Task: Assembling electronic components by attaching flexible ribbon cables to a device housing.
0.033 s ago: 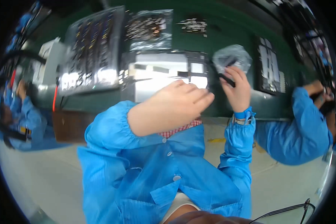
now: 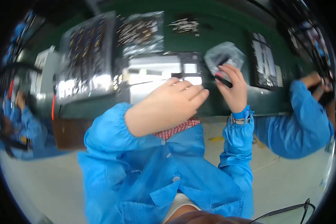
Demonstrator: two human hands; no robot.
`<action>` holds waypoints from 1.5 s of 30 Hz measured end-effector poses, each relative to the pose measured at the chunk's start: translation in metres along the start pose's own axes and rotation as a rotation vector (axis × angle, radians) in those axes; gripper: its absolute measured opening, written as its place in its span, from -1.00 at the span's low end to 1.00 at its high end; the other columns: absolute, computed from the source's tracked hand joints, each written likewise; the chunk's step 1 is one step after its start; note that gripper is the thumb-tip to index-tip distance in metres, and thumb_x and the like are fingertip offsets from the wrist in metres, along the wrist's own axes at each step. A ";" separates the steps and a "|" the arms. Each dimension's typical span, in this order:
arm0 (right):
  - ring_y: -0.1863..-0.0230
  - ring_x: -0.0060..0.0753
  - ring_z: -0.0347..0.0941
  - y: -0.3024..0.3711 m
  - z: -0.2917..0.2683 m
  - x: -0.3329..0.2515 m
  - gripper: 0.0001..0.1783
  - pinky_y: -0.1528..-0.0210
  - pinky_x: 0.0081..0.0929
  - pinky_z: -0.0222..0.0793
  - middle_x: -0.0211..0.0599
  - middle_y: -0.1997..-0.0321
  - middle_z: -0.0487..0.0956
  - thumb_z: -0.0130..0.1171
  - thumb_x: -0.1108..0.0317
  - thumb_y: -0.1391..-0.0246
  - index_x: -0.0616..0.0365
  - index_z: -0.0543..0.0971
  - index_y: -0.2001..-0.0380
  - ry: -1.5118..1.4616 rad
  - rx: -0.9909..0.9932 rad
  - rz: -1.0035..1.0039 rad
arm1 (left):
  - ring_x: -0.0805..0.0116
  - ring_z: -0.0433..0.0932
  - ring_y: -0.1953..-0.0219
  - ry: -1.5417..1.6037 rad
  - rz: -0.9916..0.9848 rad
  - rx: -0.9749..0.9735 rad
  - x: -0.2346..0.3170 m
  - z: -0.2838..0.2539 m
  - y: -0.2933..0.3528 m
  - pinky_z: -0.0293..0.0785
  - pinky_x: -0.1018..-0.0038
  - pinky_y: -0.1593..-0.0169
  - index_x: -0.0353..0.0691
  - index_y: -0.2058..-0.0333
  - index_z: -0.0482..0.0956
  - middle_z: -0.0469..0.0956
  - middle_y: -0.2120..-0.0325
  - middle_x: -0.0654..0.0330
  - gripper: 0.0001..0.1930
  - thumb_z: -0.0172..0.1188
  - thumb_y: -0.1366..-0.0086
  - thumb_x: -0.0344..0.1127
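We are leaning over the green workbench (image 2: pixel 227 33), which is carrying, from largest to smallest, a big shiny tray of small parts (image 2: pixel 86 56), a pale flat panel (image 2: pixel 153 74), a clear bag of dark pieces (image 2: pixel 142 31) and, further right, a dark rack (image 2: pixel 264 61).

Our left hand (image 2: pixel 168 106) is curling loosely just in front of the panel, fingers bent and close to a thin dark strip (image 2: pixel 177 75) at the panel's upper edge; we cannot tell whether it is pinching that strip or only touching it.

Our right hand (image 2: pixel 233 87) is closing around a small black part (image 2: pixel 223 81), pinched between thumb and fingers, right under a crumpled clear plastic bag (image 2: pixel 224 56) that it is also lifting or brushing. A co-worker's blue sleeve (image 2: pixel 306 119) is working near the bench's right end.

We are judging the grip on the black part as the weak point: it is being held at the fingertips only, so it could be slipping to the floor if the bag drags against it. The loose bag could also be spilling whatever is left inside. Our left forearm is hovering low over the panel and could be knocking it.

The earlier frame was taken at this same instant, and we are seeing nothing differing from it: hands, bag and part are lying alike.
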State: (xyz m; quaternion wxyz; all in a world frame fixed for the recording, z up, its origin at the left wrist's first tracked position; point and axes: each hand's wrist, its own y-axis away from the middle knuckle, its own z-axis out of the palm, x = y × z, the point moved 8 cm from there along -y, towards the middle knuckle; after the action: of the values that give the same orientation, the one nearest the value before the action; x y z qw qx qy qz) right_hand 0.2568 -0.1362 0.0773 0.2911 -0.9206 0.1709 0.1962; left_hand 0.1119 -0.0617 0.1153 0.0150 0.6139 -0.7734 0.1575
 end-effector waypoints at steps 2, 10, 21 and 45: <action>0.32 -0.43 0.41 -0.001 -0.014 0.008 -0.84 0.30 -0.56 0.32 -0.25 0.10 0.45 0.02 0.42 -0.02 0.22 0.51 0.33 -0.386 0.111 0.197 | 0.22 0.39 0.06 0.118 0.017 0.024 -0.008 0.000 -0.011 0.29 0.37 0.03 -0.24 0.04 0.34 0.41 0.12 0.15 -0.48 0.22 0.04 -0.29; 0.52 -0.82 0.17 -0.026 -0.005 0.067 -0.68 0.51 -0.80 0.05 -0.61 0.54 0.34 -0.13 0.16 -0.22 0.14 0.43 0.48 -0.658 0.126 0.345 | 0.12 0.14 -0.20 -0.193 0.104 0.064 -0.039 0.057 -0.095 -0.02 0.02 -0.19 -0.02 0.00 0.40 0.22 -0.10 0.01 -0.50 0.00 -0.14 0.09; 0.24 -0.36 0.46 -0.012 0.012 0.092 -0.79 0.20 -0.54 0.36 -0.26 0.25 0.54 0.15 0.47 0.06 0.21 0.55 0.27 -0.635 0.084 0.348 | 0.02 0.05 -0.23 0.013 -0.021 0.021 -0.058 0.082 -0.094 -0.02 -0.12 -0.14 0.18 0.04 0.44 0.08 -0.17 -0.07 -0.48 0.19 0.03 0.08; 0.30 -0.34 0.51 -0.014 0.011 0.070 -0.77 0.23 -0.53 0.42 -0.28 0.31 0.57 0.20 0.54 0.14 0.16 0.58 0.31 -0.378 0.056 0.239 | 0.01 0.01 -0.25 0.073 -0.051 0.039 -0.064 0.089 -0.093 -0.05 -0.04 -0.18 0.17 0.14 0.52 0.07 -0.18 -0.07 -0.56 0.07 -0.05 0.20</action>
State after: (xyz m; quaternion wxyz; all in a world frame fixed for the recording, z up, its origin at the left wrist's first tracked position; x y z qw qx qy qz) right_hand 0.3205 -0.1326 0.0437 0.3181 -0.8322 0.2267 0.3935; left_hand 0.2320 -0.0430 0.0378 0.0351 0.6275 -0.7531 0.1945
